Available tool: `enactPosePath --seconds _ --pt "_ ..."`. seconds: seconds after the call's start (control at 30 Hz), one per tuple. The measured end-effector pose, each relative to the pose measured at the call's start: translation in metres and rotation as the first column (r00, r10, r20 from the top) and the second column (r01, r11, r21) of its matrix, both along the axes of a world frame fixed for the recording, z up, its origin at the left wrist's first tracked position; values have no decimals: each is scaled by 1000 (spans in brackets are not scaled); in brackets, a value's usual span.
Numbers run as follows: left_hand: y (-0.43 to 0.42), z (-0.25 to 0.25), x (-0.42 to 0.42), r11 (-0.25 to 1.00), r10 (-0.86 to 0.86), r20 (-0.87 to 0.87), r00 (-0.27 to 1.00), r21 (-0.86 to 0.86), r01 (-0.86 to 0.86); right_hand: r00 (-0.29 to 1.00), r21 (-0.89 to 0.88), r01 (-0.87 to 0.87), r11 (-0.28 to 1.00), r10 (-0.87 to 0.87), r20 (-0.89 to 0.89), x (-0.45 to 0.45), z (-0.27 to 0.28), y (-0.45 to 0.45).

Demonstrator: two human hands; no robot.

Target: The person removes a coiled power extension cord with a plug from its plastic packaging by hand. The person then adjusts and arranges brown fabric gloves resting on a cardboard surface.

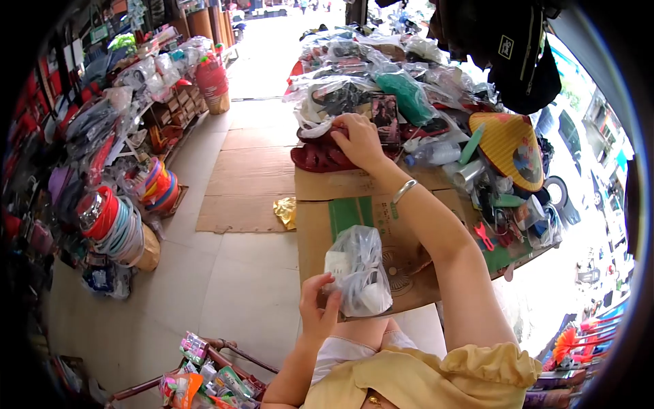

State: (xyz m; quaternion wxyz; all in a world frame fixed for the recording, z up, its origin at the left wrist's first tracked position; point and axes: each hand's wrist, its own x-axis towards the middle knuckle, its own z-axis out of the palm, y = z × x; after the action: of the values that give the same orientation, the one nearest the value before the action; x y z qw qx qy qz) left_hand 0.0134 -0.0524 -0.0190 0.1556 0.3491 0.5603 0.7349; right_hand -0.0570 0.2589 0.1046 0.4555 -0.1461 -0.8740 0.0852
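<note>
My right hand (359,142) reaches to the far end of the cardboard-covered table, its fingers curled on the edge of a dark red shoe (335,133). Just below it lies a dark red sandal (320,159) with cut-outs. A clear plastic bag (364,255) with white items inside rests near the table's front edge. Beside that bag is my left hand (319,307), thumb and forefinger apart, the fingertips at the bag's left side. A small dark picture box (385,119) stands right of my right hand.
Bagged goods (381,51) are heaped at the table's far end. On the right are a yellow conical hat (511,150), a plastic bottle (436,153) and a pink-red tool (484,236). Stacked basins and a hose (112,225) stand left. A basket of packets (218,378) sits at lower left.
</note>
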Motion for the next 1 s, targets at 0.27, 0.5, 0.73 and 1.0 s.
enactPosePath --seconds 0.27,0.5,0.73,1.0 --pt "-6 -19 1 984 173 -226 959 -9 -180 988 117 131 984 -140 69 -43 -24 1" --pt "-7 -21 -8 992 114 -317 941 -8 -123 904 533 164 830 -343 256 -89 -22 10" --pt "-9 -22 -7 995 91 -182 979 -13 -95 918 -329 -341 881 237 -317 -104 -17 -9" --pt "-5 31 -85 879 274 218 937 338 -335 587 -523 -600 605 778 226 -5 11 -137"
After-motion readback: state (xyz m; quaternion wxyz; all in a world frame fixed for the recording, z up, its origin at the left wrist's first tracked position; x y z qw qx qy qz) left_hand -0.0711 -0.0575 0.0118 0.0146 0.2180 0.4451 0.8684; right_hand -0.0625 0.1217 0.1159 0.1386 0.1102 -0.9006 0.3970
